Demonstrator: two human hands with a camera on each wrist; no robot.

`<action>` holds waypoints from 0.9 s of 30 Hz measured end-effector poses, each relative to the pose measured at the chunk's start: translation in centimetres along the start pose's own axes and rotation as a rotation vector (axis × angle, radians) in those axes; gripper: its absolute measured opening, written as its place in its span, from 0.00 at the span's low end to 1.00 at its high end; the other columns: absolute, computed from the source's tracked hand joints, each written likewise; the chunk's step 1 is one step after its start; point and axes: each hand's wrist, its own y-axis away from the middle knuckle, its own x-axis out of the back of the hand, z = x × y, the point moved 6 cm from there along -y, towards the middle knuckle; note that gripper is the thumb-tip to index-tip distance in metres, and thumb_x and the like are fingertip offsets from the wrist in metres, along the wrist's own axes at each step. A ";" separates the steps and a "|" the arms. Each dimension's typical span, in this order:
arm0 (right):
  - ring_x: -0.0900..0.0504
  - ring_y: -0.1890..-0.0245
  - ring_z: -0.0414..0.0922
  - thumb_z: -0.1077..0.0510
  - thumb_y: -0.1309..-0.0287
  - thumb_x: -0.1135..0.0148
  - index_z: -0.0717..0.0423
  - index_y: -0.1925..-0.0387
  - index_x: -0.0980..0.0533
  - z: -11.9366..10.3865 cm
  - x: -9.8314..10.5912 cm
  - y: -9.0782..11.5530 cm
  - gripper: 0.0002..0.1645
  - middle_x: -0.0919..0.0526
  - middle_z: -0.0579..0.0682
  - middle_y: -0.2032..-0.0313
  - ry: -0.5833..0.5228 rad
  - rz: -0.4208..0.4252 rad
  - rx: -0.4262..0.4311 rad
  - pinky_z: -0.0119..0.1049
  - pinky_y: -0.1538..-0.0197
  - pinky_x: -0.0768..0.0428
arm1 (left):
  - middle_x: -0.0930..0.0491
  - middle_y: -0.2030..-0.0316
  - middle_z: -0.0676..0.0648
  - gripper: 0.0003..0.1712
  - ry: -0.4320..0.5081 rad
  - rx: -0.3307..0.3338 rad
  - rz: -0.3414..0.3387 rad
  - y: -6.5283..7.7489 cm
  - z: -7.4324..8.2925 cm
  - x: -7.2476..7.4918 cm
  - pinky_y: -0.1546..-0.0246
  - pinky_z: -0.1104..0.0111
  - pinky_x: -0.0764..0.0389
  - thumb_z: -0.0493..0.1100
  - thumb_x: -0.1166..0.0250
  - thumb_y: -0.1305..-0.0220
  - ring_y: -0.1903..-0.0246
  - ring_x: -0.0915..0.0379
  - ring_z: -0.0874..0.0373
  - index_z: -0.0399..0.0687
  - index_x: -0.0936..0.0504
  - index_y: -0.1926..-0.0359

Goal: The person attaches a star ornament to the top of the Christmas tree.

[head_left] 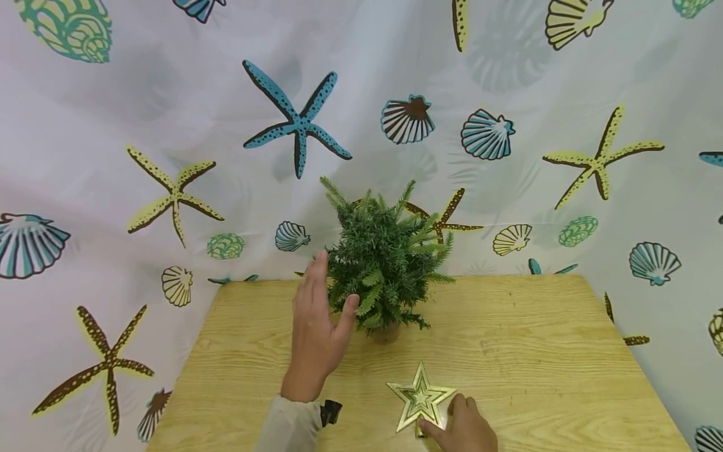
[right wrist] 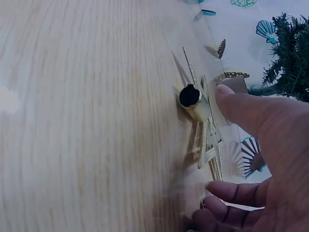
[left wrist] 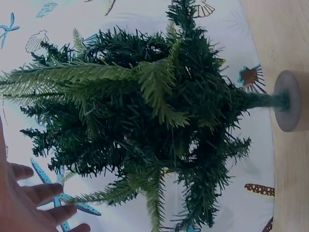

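A small artificial Christmas tree (head_left: pixel 384 257) stands upright on a round base (left wrist: pixel 288 101) toward the back of the table. My left hand (head_left: pixel 316 320) is raised at the tree's left side, fingers straight and thumb apart, holding nothing. In the left wrist view its fingers (left wrist: pixel 46 195) spread beside the branches. Flat on the table in front of the tree lies a gold star tree topper (head_left: pixel 420 398); its hollow tube (right wrist: pixel 193 101) faces the near side. Around the star's lower right reaches my right hand (head_left: pixel 464 427), thumb by the tube and fingers by the right point, not closed on it.
The wooden table (head_left: pixel 536 351) ends at a pale curtain (head_left: pixel 361 75) printed with starfish and shells, which hangs behind it and along both sides. A black wrist strap piece (head_left: pixel 331 412) sits at my left cuff.
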 end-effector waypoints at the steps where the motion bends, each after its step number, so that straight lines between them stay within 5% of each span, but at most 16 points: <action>1: 0.32 0.80 0.44 0.27 0.51 0.25 0.60 0.64 0.26 0.0 0.0 0.0 0.41 0.30 0.50 0.70 0.001 0.000 -0.002 0.38 0.77 0.26 | 0.46 0.20 0.44 0.45 -0.010 0.007 0.001 -0.1 0.0 0.0 0.30 0.36 0.44 0.66 0.51 0.21 0.22 0.51 0.42 0.46 0.51 0.17; 14: 0.32 0.78 0.45 0.35 0.51 0.20 0.54 0.74 0.29 -0.5 -0.6 -0.5 0.33 0.33 0.50 0.72 -0.036 -0.074 -0.015 0.39 0.76 0.29 | 0.44 0.20 0.46 0.45 -0.053 0.017 -0.006 -3.1 0.9 -0.2 0.25 0.40 0.55 0.69 0.55 0.22 0.22 0.52 0.45 0.51 0.51 0.16; 27: 0.31 0.76 0.46 0.37 0.47 0.22 0.57 0.72 0.27 -0.7 -1.2 -0.7 0.31 0.31 0.52 0.70 -0.059 -0.128 -0.023 0.42 0.73 0.28 | 0.38 0.23 0.41 0.42 0.022 0.007 -0.041 -6.1 1.6 -0.6 0.27 0.37 0.52 0.66 0.54 0.20 0.25 0.42 0.46 0.44 0.40 0.20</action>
